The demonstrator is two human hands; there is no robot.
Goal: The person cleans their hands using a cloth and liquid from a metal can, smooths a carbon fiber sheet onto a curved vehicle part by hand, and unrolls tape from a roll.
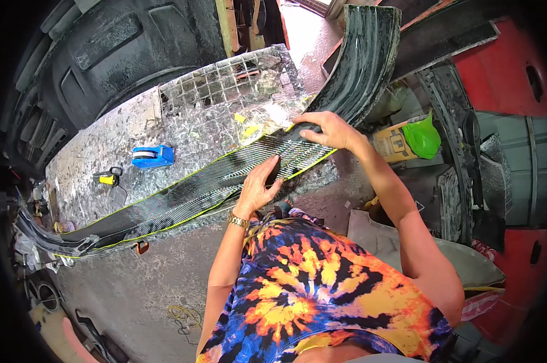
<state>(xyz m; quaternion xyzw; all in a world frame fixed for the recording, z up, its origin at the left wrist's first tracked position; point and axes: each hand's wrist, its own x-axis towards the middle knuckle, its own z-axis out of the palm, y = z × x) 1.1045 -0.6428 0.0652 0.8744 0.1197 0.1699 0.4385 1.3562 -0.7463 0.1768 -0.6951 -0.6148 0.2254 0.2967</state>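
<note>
A long strip of black carbon-fibre cloth (182,196) with bright yellow edges lies along a curved black mould (364,66), which rests across a worn workbench (107,130). Flat on the cloth, fingers stretched out, is my left hand (259,189), with a watch at the wrist. Farther right, my right hand (331,130) bends over the far edge of the cloth near its right end. Its index finger and thumb close at that edge, while the other fingers are mostly hidden.
A blue tape dispenser (153,156) and a small yellow-and-black tool (108,176) sit on the bench. An orange clamp (141,248) shows below the near edge. To the right are a green bag (422,136) and red panels (506,66). A yellow cord (184,314) lies on the floor.
</note>
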